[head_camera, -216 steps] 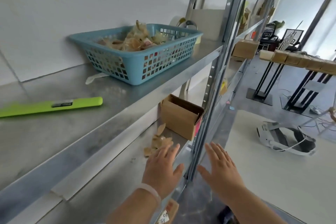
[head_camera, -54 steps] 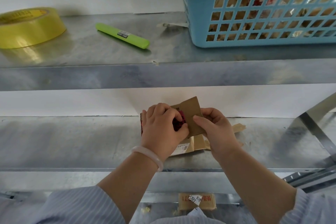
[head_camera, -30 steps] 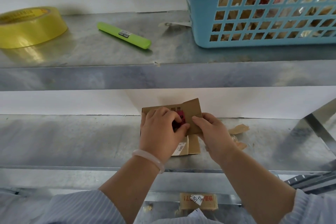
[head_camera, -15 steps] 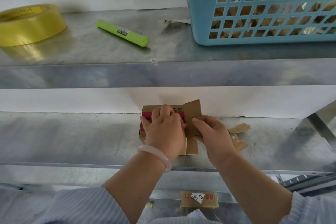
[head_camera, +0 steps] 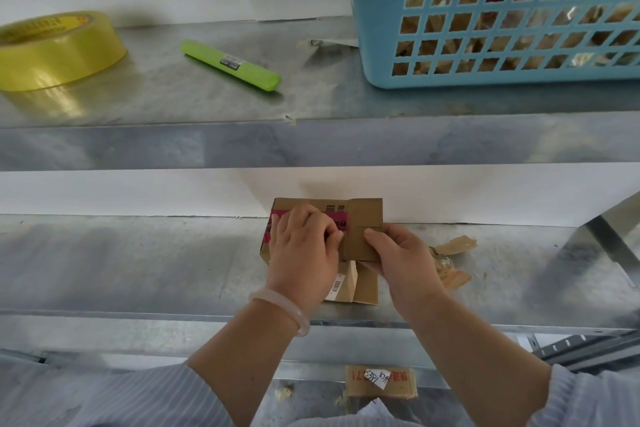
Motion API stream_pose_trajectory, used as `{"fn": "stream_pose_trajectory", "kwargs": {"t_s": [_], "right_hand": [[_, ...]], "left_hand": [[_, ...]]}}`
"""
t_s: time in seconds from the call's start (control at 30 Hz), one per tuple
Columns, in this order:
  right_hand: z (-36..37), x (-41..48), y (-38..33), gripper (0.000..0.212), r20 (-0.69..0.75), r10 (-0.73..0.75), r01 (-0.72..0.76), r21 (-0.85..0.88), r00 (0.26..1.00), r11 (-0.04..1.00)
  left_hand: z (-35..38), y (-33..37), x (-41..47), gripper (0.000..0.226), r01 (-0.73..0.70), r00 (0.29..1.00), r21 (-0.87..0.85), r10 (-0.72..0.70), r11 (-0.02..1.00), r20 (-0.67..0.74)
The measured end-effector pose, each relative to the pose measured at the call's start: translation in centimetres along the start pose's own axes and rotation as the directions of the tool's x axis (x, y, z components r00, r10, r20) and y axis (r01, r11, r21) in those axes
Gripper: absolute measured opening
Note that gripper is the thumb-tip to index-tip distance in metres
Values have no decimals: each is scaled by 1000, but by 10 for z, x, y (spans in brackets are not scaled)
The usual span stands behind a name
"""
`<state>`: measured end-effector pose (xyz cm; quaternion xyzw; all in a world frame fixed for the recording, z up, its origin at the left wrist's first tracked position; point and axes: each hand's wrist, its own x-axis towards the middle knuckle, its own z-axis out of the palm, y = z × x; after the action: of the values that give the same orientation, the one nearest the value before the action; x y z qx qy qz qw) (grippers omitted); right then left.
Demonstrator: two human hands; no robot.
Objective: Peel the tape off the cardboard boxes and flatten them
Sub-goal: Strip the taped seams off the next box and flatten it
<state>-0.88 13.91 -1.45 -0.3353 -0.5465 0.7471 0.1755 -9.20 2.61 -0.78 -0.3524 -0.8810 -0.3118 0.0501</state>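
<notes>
A small brown cardboard box (head_camera: 363, 218) with a pink label lies on the lower metal shelf (head_camera: 138, 263), against the white back wall. My left hand (head_camera: 304, 253) presses down on top of the box, fingers curled over the pink label. On the right, my right hand (head_camera: 405, 260) pinches a folded-up flap of the box between thumb and fingers. A loose flap with a barcode sticker (head_camera: 337, 284) sticks out toward me under my left wrist. Crumpled peeled tape (head_camera: 450, 260) lies just right of my right hand.
On the upper shelf (head_camera: 311, 142) stand a yellow tape roll (head_camera: 59, 48), a green cutter (head_camera: 230, 64) and a blue basket (head_camera: 374, 28) full of peeled tape. Another cardboard box (head_camera: 381, 381) lies on the level below. A shelf upright (head_camera: 609, 232) rises at the right.
The box has tipped back down flat onto the lower shelf. My left hand moved over its top, and my right hand kept hold of the flap.
</notes>
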Motion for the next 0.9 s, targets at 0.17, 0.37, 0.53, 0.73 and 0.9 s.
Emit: {"fn": "stream_pose_trajectory", "kwargs": {"t_s": [0.17, 0.37, 0.53, 0.73, 0.9], "right_hand": [[0, -2, -2, 17, 19, -13, 13, 1, 1000, 1000], [-1, 0, 1, 18, -22, -34, 33, -75, 999, 997], [-3, -1, 3, 16, -53, -27, 23, -84, 998, 996], [-4, 1, 5, 18, -93, 6, -14, -90, 996, 996], [-4, 3, 1, 17, -128, 60, -63, -22, 990, 998]], "left_hand": [[-5, 2, 1, 38, 46, 998, -48, -44, 998, 34], [-6, 7, 2, 16, 6, 999, 159, -15, 987, 50], [-7, 13, 5, 18, -68, 990, 226, 38, 972, 135], [-15, 7, 12, 24, 42, 995, 36, -45, 998, 91], [-23, -17, 22, 20, 285, 959, -266, -273, 921, 82]]}}
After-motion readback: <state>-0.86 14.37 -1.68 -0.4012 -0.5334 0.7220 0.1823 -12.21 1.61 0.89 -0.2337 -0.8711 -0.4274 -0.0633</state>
